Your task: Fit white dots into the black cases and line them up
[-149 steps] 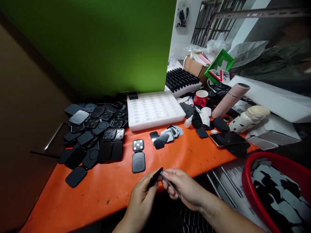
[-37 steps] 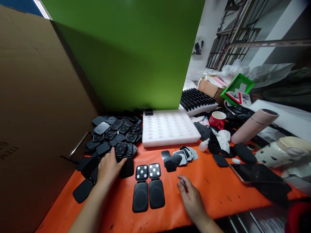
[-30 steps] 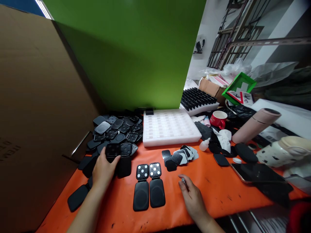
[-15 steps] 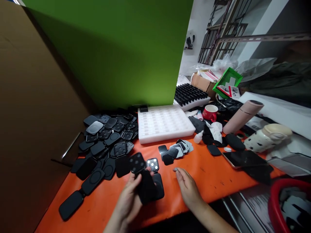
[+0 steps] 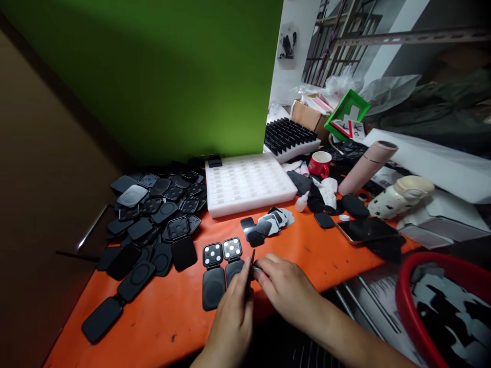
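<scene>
My left hand (image 5: 233,312) holds a thin black hinged panel (image 5: 252,260), turned nearly edge-on, so its faces are hidden. Against the panel's right side, my right hand (image 5: 278,276) has its fingers pinched together; what lies between them is hidden. Just left of the hands, two opened black folding panels lie on the orange table. The left folding panel (image 5: 214,288) shows white dots on its small upper square. Beside it, the right folding panel (image 5: 232,249) is also dotted white, its lower part partly covered by my left hand. Beyond them lie several overlapping black and grey square pieces (image 5: 268,224).
A heap of black folding panels (image 5: 153,220) covers the table's left. Behind stands a white foam tray (image 5: 251,186). To the right are a small dropper bottle (image 5: 302,202), a phone (image 5: 368,230), a red mug (image 5: 319,164), two drink bottles and a red basket (image 5: 406,306).
My left hand has turned its black panel edge-on and moved it right, uncovering the left dotted panel on the table. My right hand has come in to meet it. The view has shifted slightly.
</scene>
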### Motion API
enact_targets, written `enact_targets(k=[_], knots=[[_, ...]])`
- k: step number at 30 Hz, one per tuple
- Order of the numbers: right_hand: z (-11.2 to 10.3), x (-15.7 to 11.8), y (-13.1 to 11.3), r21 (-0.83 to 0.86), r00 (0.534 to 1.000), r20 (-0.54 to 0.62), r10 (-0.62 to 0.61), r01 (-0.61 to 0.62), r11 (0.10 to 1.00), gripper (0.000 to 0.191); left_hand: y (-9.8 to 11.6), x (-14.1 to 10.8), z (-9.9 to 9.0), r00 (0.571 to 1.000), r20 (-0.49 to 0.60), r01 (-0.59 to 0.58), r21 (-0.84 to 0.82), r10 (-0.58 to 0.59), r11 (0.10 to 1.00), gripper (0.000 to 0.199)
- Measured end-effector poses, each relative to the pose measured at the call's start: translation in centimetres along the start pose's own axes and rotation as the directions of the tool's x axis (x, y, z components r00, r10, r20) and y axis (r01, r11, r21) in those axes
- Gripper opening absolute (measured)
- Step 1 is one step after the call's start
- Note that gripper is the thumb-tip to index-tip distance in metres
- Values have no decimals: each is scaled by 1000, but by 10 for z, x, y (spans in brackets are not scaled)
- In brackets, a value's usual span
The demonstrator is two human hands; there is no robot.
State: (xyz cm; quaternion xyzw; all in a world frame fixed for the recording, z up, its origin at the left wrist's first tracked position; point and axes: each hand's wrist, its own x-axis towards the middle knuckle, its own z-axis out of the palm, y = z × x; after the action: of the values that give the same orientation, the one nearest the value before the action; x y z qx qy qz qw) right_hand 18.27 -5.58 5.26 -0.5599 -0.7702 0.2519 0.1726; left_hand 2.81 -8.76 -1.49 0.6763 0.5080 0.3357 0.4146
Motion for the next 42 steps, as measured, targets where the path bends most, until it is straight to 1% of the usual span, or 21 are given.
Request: enact_targets(k=[3, 5, 8, 12, 15, 18, 23, 26, 31, 33, 36, 38, 42], knots=[[-8, -1, -3, 57, 996, 68, -50, 46, 997, 19, 1, 2, -1, 999, 27, -39, 45, 38, 998, 57], [-10, -1, -5, 99, 995, 82, -57, 49, 994, 22, 2, 2, -2, 998, 46, -41, 48, 39, 998, 57], [-7, 1, -4, 138, 997, 60, -57, 48, 989, 22, -1, 0, 0, 998, 40, -59, 47, 57, 997, 57], [0, 1, 2, 213, 994, 45, -102, 90, 973, 20, -6, -4, 2, 998, 34, -62, 37, 61, 997, 58], [3, -1, 6, 269, 994, 34, -107, 94, 958, 20, -4, -3, 3, 998, 45, -53, 14, 53, 998, 58], [3, -2, 10, 292, 995, 15, -102, 93, 952, 20, 0, -1, 4, 998, 49, -49, -4, 49, 999, 58], [-1, -2, 16, 330, 994, 45, -102, 82, 941, 19, 1, -1, 11, 997, 73, -26, -33, 29, 999, 59], [-2, -4, 15, 320, 995, 70, -67, 41, 946, 19, 1, -2, 14, 997, 77, 0, -59, 5, 998, 57], [-1, -9, 10, 146, 999, 30, 10, -15, 989, 21, 6, 0, 15, 995, 81, 67, -108, -59, 992, 53], [-1, -7, 10, 149, 999, 37, -2, -3, 989, 22, 7, 0, 15, 994, 76, 83, -125, -74, 989, 53], [0, -2, 14, 245, 995, 80, -63, 41, 969, 19, 6, 0, 17, 994, 60, 97, -154, -88, 983, 53], [-1, 1, 15, 267, 992, 100, -80, 51, 962, 19, 3, 0, 19, 994, 58, 100, -168, -91, 981, 52], [-4, -1, 14, 171, 991, 110, -81, 61, 983, 22, -1, 1, 18, 996, 46, 81, -156, -75, 984, 53]])
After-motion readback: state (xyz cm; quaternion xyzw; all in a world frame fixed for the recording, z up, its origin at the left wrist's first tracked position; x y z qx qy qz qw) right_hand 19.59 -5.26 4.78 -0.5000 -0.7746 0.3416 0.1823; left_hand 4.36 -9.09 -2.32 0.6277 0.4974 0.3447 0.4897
